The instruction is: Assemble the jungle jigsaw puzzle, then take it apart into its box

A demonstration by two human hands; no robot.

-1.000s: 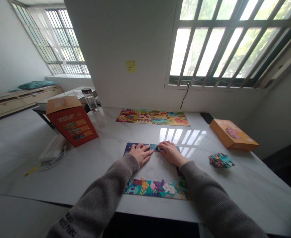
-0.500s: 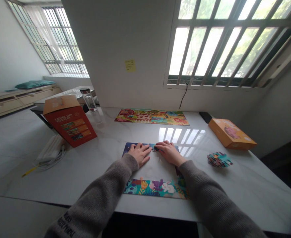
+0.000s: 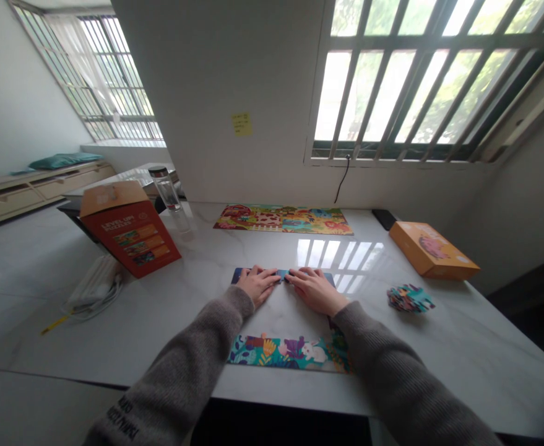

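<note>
A half-built jigsaw frame lies on the white table in front of me: a dark blue top strip [image 3: 281, 273] and a colourful bottom strip [image 3: 286, 351] with flowers and a white rabbit. My left hand [image 3: 256, 284] lies flat on the left part of the top strip, fingers stretched out. My right hand [image 3: 312, 288] lies flat on the right part, its fingertips pressing the strip close to the left hand's. Neither hand grips anything. Both arms wear grey sleeves.
A finished farm puzzle [image 3: 283, 219] lies at the table's back. A red box [image 3: 130, 226] and a clear bottle [image 3: 166, 188] stand at left, with white cables [image 3: 93, 288] near them. An orange box [image 3: 431, 250] and a heap of loose pieces [image 3: 409, 298] sit at right.
Both hands slid slightly towards each other along the top strip. The view shifted a little.
</note>
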